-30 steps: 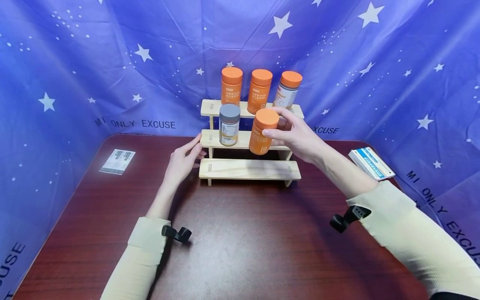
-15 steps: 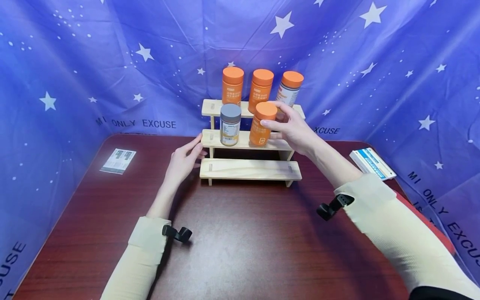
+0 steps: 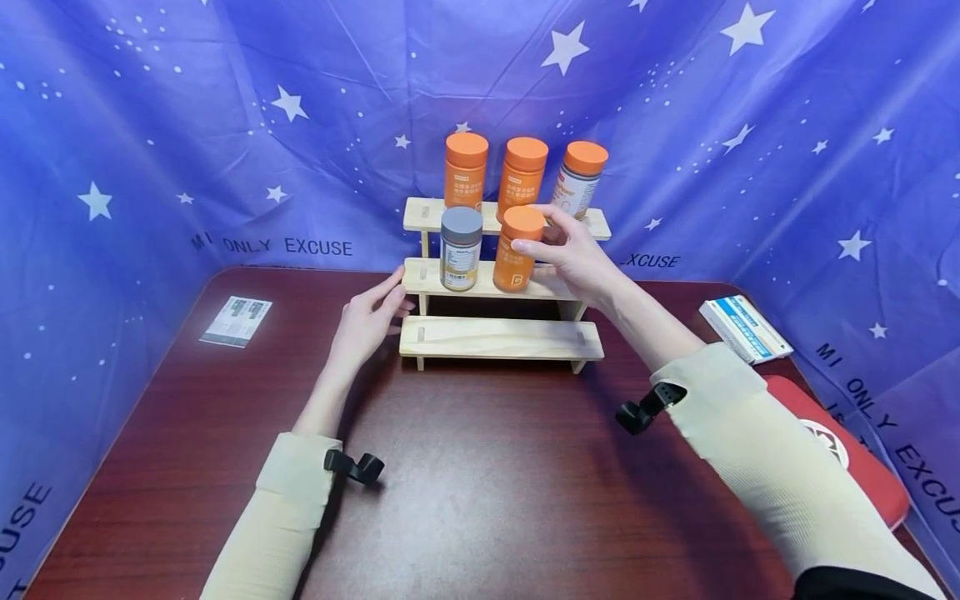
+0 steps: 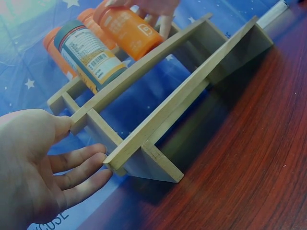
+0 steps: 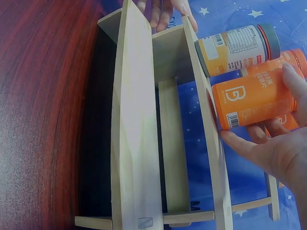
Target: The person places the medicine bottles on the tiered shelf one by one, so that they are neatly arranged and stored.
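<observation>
My right hand (image 3: 581, 257) grips an orange bottle (image 3: 514, 265) on the middle tier of a wooden three-step rack (image 3: 501, 333), thumb in front and fingers behind. In the right wrist view this bottle (image 5: 256, 98) stands upright on the tier, close beside a grey-capped bottle (image 3: 460, 254). At the rack's left end, my left hand (image 3: 363, 325) touches the middle tier; the left wrist view shows its thumb and loosely bent fingers (image 4: 79, 179) against the board ends. On the top tier stand two orange bottles (image 3: 466, 175) and a white-labelled bottle with an orange cap (image 3: 577, 185).
A printed card (image 3: 236, 322) lies on the dark red table (image 3: 480, 492) at the left. To the right are a white-and-blue box (image 3: 746, 328) and a red case (image 3: 840, 442), partly behind the right sleeve. A blue starry cloth (image 3: 337, 125) hangs behind.
My right hand has set the orange bottle back onto the middle tier and shifted it left, nearer the grey-capped bottle. The left hand has stayed at the rack's end.
</observation>
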Demonstrator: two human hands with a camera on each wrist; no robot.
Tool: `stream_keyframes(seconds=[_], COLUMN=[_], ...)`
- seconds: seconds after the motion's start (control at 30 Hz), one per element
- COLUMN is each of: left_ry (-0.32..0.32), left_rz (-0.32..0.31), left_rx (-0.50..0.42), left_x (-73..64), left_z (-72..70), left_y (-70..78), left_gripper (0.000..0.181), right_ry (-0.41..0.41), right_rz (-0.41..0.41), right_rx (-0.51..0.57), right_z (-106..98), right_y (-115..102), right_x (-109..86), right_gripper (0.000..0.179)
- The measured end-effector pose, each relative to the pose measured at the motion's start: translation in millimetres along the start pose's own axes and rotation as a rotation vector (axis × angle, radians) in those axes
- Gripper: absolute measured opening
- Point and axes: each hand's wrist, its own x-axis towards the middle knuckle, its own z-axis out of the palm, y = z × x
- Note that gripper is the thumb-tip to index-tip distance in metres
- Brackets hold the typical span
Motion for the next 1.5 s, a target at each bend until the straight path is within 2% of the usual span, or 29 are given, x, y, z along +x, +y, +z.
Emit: stream_keyframes(seconds=[0.2,0.47,1.13,1.5], left_ry=[0.001,0.004,0.004,0.004], left_rz=[-0.005,-0.003,-0.005,-0.008], left_rx=[-0.010,-0.006,0.002,-0.001], left_x=[0.3,-0.1,-1.1,-1.1], left_z=[0.7,0.4,0.2,-0.1], left_y=[0.8,0.8,2.6,2.7], left_gripper=[0.046,0.047,0.047,0.047], right_ry=[0.001,-0.016,0.001,-0.004], right_rz=[0.010,0.007,-0.010,-0.015], right_rx=[0.023,0.008,-0.047,-0.035], right_z=[0.3,-1.4,-0.4,0.1], right_y=[1.8,4.2,7.6,9.3], right_x=[-0.4,-0.4,-2.9,-2.2], right_gripper=[0.047,0.051,0.052,0.053])
